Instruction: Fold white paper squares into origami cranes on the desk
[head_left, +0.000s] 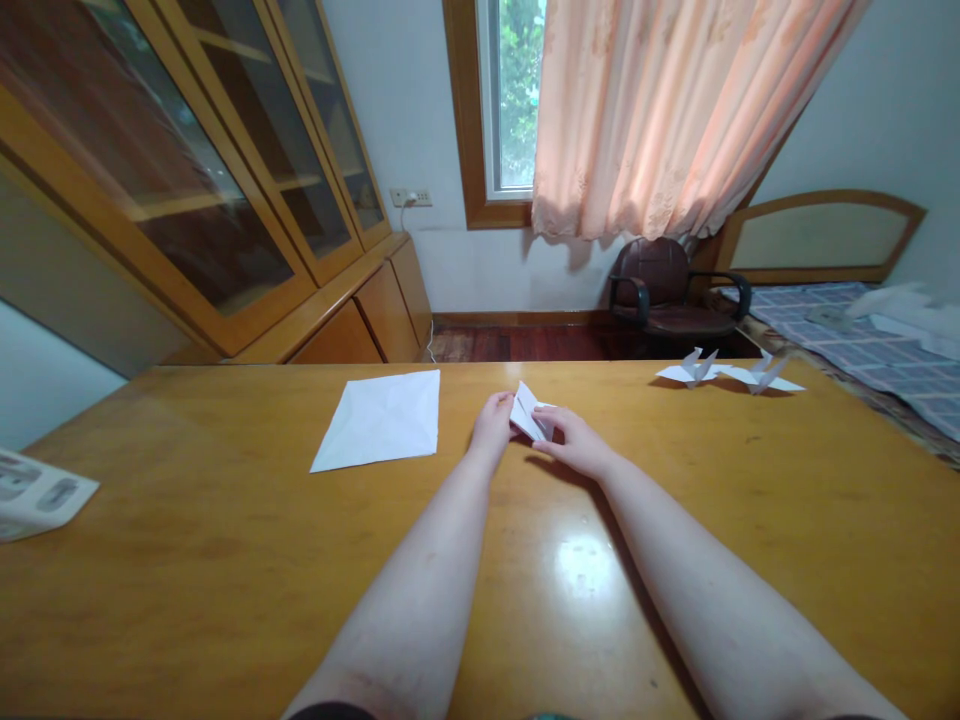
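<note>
Between my two hands is a small piece of folded white paper (527, 412), held just above the far half of the wooden table (315, 570). My left hand (493, 428) grips its left side, with the thumb along the edge. On the other side, my right hand (576, 440) pinches the paper's right part between thumb and fingers. The folded paper has a pointed top and layered flaps. A square white sheet (382, 420) with faint creases lies flat to the left of my left hand.
Two folded paper cranes (694, 370) stand at the table's far right. A white printed box or card (45, 495) sits at the left edge. Past the table are a brown armchair (667, 290), a bed (862, 330) and a glass-door cabinet (300, 250).
</note>
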